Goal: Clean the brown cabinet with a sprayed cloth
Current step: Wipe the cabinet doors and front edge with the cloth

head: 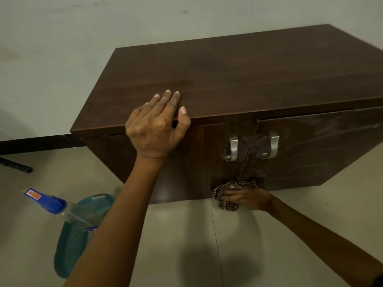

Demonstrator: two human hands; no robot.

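Note:
The brown cabinet stands on the floor against a pale wall, with two doors and two silver handles. My left hand lies flat on the top's front edge, fingers spread, thumb hooked over the lip. My right hand presses a black-and-white checked cloth against the bottom of the doors, near the seam between them. The right door shows pale smears. A spray bottle with a blue trigger head stands at the lower left, partly behind my left forearm.
A teal plastic basket sits on the beige tiled floor behind the spray bottle. A dark skirting strip runs along the wall at left, with a black rod lying below it.

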